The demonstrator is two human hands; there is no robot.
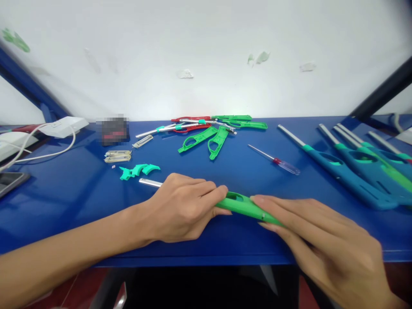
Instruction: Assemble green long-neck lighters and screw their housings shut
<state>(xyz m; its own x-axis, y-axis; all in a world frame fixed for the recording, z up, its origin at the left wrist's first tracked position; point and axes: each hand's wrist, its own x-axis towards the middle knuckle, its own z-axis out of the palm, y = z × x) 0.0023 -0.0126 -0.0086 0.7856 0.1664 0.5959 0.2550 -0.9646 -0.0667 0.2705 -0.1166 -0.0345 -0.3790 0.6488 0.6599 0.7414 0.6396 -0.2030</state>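
Observation:
Both hands hold one green long-nosed gas lighter just above the front of the blue table. My left hand is closed around its front part, and the metal tube sticks out to the left past the knuckles. At the handle end, my right hand pinches the green body between thumb and fingers. An opening in the body shows between the two hands. Beyond them lie teal triggers, clear fuel tanks and a screwdriver with a clear and red handle.
Several green handle shells, red shells and metal tubes lie at the back by the wall. Blue lighters rest at the right. A power strip with white cables and a phone are at the left.

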